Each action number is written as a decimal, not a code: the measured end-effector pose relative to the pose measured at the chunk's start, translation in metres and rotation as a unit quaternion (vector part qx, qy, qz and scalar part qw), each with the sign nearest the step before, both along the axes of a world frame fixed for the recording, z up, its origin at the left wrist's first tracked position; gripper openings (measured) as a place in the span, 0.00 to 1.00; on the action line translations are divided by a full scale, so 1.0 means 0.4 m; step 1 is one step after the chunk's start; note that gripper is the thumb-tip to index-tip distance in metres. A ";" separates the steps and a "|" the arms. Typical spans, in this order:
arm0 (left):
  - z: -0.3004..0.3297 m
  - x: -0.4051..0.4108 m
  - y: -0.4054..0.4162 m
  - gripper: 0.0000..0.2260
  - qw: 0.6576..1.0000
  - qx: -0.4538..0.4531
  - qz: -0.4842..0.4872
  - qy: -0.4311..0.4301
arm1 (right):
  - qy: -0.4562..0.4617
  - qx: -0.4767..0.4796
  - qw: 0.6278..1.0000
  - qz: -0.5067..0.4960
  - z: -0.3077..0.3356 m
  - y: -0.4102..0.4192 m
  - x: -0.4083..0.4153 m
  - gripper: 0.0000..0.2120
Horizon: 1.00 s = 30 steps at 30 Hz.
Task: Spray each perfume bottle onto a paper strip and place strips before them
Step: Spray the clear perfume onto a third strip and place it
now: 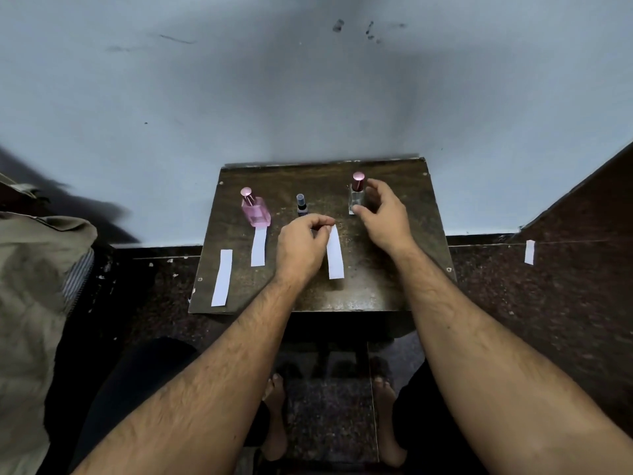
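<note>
Three perfume bottles stand in a row on a small dark table [376, 286]: a pink square bottle [256, 209] at left, a small dark spray bottle [301, 204] in the middle, a clear bottle with a pink-red cap [357, 193] at right. My left hand [303, 246] pinches the top end of a white paper strip [335, 255] that hangs down in front of the middle of the row. My right hand [385, 214] curls around the clear bottle, fingertips at its side, thumb at its base. A second strip [259, 247] lies before the pink bottle. A third strip [222, 277] lies at the table's left edge.
The table stands against a pale blue wall [308, 97]. A loose strip [529, 252] lies on the dark ledge at right. Olive fabric [30, 286] is piled at left. My bare feet [277, 416] rest on the speckled floor under the table.
</note>
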<state>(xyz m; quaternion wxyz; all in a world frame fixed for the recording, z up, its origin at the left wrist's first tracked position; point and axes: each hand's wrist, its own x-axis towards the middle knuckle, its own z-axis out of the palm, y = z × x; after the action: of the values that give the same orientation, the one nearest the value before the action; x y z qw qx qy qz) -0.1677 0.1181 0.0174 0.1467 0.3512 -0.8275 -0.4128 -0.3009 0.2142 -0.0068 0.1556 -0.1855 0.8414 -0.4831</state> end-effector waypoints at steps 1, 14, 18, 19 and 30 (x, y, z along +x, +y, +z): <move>-0.002 -0.004 -0.003 0.08 1.000 -0.003 -0.001 -0.005 | -0.002 -0.002 1.000 0.006 -0.003 -0.007 -0.005 0.28; 0.012 -0.054 0.001 0.10 1.000 -0.009 -0.007 -0.024 | 0.034 -0.022 0.999 0.022 0.010 0.023 -0.028 0.16; 0.036 -0.054 0.004 0.08 1.000 -0.022 -0.010 -0.016 | -0.004 -0.051 0.996 0.071 0.031 0.071 -0.010 0.16; 0.044 -0.054 0.005 0.09 0.999 -0.033 -0.016 -0.011 | -0.017 -0.059 0.994 0.087 0.035 0.081 -0.005 0.17; 0.092 -0.053 0.002 0.13 0.997 -0.043 -0.063 0.017 | -0.062 -0.103 0.979 0.162 0.075 0.131 0.043 0.17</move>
<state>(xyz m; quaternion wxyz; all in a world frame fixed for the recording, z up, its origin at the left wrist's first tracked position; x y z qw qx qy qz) -0.1888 0.1191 0.0542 0.1496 0.2841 -0.8625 -0.3912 -0.2837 0.2666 0.0233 0.2635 -0.3045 0.7347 -0.5459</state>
